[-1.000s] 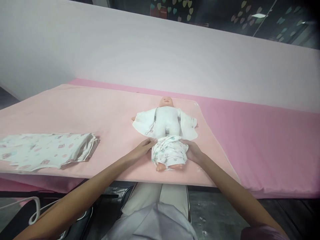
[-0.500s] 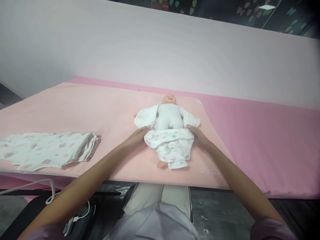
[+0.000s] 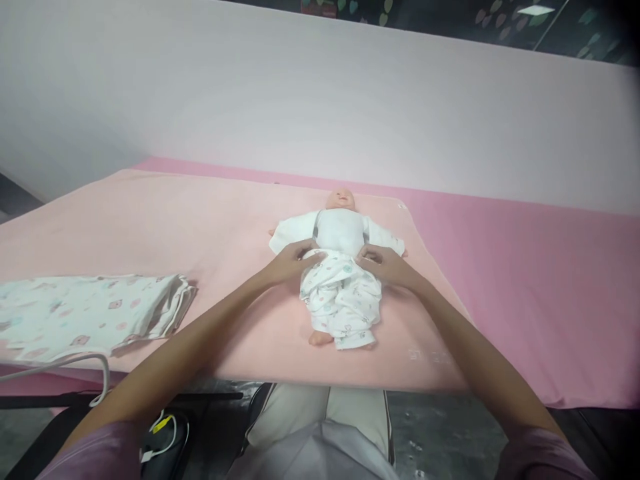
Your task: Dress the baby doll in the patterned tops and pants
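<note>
A baby doll (image 3: 339,230) lies on its back on a light pink mat (image 3: 200,227), head away from me. It wears an open white top and small printed trousers (image 3: 343,300) pulled up to its waist. My left hand (image 3: 291,261) grips the left side of the trousers' waistband, fingers curled. My right hand (image 3: 383,262) grips the right side of the waistband in the same way. The doll's bare feet stick out near the mat's front edge.
A folded printed cloth (image 3: 95,313) lies at the left of the mat. A darker pink mattress (image 3: 525,280) stretches to the right and a pale wall (image 3: 320,100) stands behind. A white cable (image 3: 75,363) and a phone (image 3: 163,433) sit below the table edge on the left.
The printed trousers have moved from around the doll's legs up to its waist. Both hands moved away from me along the doll's sides and now meet at the waistband.
</note>
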Demonstrator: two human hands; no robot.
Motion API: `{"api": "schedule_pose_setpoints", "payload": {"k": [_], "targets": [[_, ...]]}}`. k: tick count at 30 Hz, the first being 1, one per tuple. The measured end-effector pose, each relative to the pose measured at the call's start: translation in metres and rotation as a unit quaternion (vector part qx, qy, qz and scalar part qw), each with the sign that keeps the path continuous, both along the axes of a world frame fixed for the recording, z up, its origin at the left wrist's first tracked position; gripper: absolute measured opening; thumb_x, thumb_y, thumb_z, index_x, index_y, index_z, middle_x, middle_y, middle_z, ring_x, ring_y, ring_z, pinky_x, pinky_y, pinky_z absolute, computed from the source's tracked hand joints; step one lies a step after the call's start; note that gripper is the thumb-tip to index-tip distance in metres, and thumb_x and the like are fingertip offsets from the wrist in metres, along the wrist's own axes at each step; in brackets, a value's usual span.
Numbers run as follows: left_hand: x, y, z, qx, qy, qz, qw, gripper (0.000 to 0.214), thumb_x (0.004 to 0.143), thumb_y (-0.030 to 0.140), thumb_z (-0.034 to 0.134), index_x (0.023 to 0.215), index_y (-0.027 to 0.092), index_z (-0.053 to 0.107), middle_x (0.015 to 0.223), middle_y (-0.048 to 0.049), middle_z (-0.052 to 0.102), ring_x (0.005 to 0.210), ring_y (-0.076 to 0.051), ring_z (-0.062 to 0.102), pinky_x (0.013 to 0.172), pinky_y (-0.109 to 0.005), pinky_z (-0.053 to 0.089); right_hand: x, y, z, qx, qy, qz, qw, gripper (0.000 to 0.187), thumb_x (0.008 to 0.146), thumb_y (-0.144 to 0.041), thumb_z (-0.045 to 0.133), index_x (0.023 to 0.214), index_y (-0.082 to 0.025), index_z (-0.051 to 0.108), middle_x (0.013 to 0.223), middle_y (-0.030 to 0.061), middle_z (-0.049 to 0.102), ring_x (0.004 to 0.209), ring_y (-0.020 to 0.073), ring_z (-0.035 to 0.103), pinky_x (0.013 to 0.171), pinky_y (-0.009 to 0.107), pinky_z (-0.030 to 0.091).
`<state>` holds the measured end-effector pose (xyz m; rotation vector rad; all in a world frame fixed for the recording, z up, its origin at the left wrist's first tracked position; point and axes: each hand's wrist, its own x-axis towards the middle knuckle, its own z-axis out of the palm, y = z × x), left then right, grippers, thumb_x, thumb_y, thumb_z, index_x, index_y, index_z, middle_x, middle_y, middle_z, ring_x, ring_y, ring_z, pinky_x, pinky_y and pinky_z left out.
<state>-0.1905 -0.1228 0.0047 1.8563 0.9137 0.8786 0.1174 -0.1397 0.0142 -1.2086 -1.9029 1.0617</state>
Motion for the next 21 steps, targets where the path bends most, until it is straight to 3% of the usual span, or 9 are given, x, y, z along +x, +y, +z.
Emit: {"api": "schedule_pose_setpoints", "payload": {"k": [2,4,8,11,13,15,18,21], "targets": [[0.001,0.014,0.011,0.003,0.017,-0.019,1.000,0.044,0.096,0.064,0.075,0.093,0.020,0.068,0.085,-0.0016,0.062,0.076,-0.016,0.051,0.068,-0.029,0.039,0.000,0.011,0.012,0.035,0.002,0.030,0.999,0.039,0.097,-0.062,0.074,0.090,-0.024,0.070,0.084,-0.0005,0.066,0.076,0.0177,0.054,0.073,0.032,0.041],[0.005,0.029,0.010,-0.015,0.010,0.002,1.000,0.047,0.095,0.067,0.074,0.092,0.021,0.064,0.081,-0.0002,0.057,0.072,-0.015,0.049,0.065,-0.028,0.037,-0.002,0.024,0.009,0.036,0.049,0.001,0.998,0.042,0.097,-0.066,0.072,0.093,-0.024,0.068,0.084,-0.0010,0.064,0.076,0.0168,0.053,0.073,0.031,0.041],[0.019,0.041,-0.025,-0.100,-0.085,0.115,0.985,0.058,0.093,0.077,0.071,0.086,0.021,0.056,0.079,0.0013,0.052,0.073,-0.015,0.048,0.064,-0.028,0.039,-0.011,0.042,-0.037,-0.040,0.158,-0.132,0.978,0.059,0.081,-0.079,0.078,0.087,-0.024,0.060,0.078,-0.0029,0.059,0.075,0.0163,0.051,0.069,0.028,0.042],[0.032,0.037,-0.048,-0.153,-0.159,0.151,0.964,0.062,0.090,0.082,0.071,0.089,0.022,0.054,0.081,0.0021,0.053,0.075,-0.014,0.050,0.067,-0.027,0.043,-0.014,0.044,-0.060,-0.072,0.225,-0.138,0.962,0.058,0.079,-0.077,0.080,0.092,-0.024,0.062,0.082,-0.0030,0.060,0.078,0.0168,0.054,0.071,0.028,0.044],[0.036,0.033,-0.050,-0.169,-0.203,0.149,0.953,0.063,0.090,0.083,0.071,0.093,0.023,0.053,0.084,0.0025,0.054,0.076,-0.014,0.052,0.068,-0.027,0.046,-0.012,0.043,-0.056,-0.048,0.222,-0.114,0.967,0.052,0.084,-0.073,0.080,0.095,-0.024,0.066,0.082,-0.0027,0.060,0.077,0.0164,0.053,0.071,0.028,0.043],[0.034,0.034,-0.043,-0.171,-0.215,0.131,0.952,0.061,0.091,0.082,0.070,0.097,0.024,0.053,0.083,0.0029,0.055,0.074,-0.014,0.052,0.067,-0.026,0.045,-0.008,0.044,-0.039,-0.003,0.171,-0.084,0.982,0.046,0.089,-0.068,0.080,0.096,-0.024,0.069,0.080,-0.0020,0.060,0.075,0.0163,0.051,0.070,0.030,0.041],[0.025,0.044,-0.024,-0.114,-0.127,0.075,0.982,0.056,0.094,0.076,0.072,0.093,0.021,0.059,0.079,0.0019,0.056,0.070,-0.013,0.050,0.064,-0.026,0.038,-0.006,0.052,-0.009,0.085,0.084,-0.059,0.991,0.040,0.093,-0.063,0.079,0.095,-0.024,0.070,0.082,-0.0008,0.062,0.075,0.0164,0.052,0.072,0.032,0.040],[0.019,0.057,-0.012,-0.040,-0.049,0.047,0.997,0.054,0.091,0.069,0.080,0.083,0.019,0.061,0.080,0.0004,0.057,0.072,-0.013,0.049,0.065,-0.026,0.037,-0.011,0.064,-0.004,0.116,0.087,-0.080,0.986,0.042,0.094,-0.066,0.078,0.096,-0.025,0.067,0.077,-0.0024,0.057,0.071,0.0159,0.048,0.070,0.031,0.039]]}}
